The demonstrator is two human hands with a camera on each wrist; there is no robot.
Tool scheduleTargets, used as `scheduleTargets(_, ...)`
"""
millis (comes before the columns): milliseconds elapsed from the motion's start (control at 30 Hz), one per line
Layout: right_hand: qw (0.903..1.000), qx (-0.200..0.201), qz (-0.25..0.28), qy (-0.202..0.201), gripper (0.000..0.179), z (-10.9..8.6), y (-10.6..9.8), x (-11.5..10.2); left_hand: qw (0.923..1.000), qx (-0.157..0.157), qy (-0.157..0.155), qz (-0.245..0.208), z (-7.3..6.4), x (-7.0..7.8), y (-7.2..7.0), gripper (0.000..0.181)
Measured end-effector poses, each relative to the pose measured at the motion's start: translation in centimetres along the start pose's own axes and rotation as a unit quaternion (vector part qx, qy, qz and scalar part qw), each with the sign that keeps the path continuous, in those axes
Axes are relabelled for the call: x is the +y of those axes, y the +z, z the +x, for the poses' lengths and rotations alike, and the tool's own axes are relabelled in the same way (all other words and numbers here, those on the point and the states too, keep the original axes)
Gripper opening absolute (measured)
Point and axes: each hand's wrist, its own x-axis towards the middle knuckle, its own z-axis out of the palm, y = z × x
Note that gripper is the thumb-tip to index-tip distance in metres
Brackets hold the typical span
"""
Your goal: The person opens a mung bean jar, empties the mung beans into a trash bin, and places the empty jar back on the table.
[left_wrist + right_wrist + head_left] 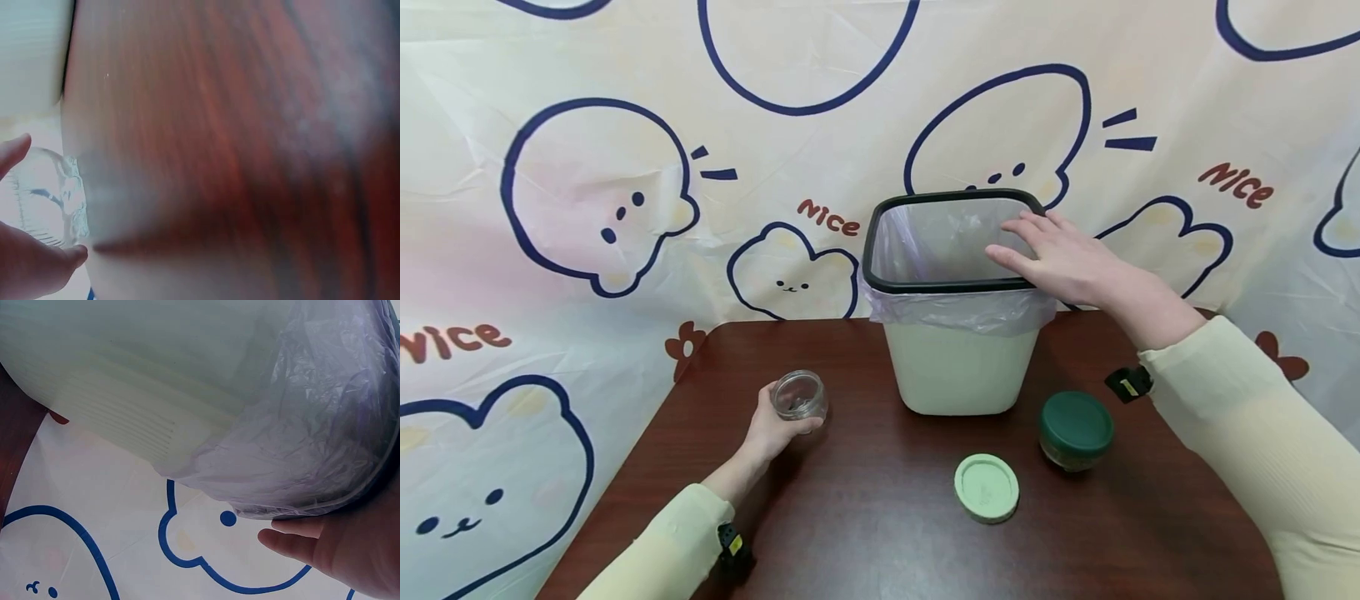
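Note:
My left hand (772, 433) grips a small lidless glass jar (801, 400) on the left of the table, fingers on one side and thumb on the other. In the left wrist view the clear jar (47, 197) shows between the thumb and a finger. My right hand (1067, 258) is at the right side of the pale trash bin (962, 371), its fingers spread and reaching over the black rim (955, 287). A thin translucent trash bag (992, 310) lines the bin and folds down outside; in the right wrist view fingers (290, 547) lie close beside the bag's edge.
A round pale green lid (987, 489) lies in front of the bin. Right of it stands a glass jar with a dark green lid (1077, 425). A cloth with cartoon bears (790, 275) hangs behind the dark wooden table (865, 517).

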Motion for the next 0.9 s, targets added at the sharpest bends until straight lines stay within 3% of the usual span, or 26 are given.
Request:
scheduleTargets(267, 1.0000, 0.000, 0.002, 0.004, 0.084, 0.0, 0.0, 0.1, 0.9959, -0.027, 0.029, 0.081, -0.2, 0.6, -1.1, 0.102)
scheduleTargets(567, 1.0000, -0.003, -0.003, 0.005, 0.084, 0.0, 0.0, 0.0, 0.9911, -0.041, 0.042, 0.119, -0.9, 2.8, -2.9, 0.101)
scheduleTargets(900, 1.0000, 0.003, -0.007, 0.000, 0.084, 0.0, -0.2, -0.1, 0.9715, -0.036, 0.122, 0.200, -1.4, 5.9, -3.5, 0.096)
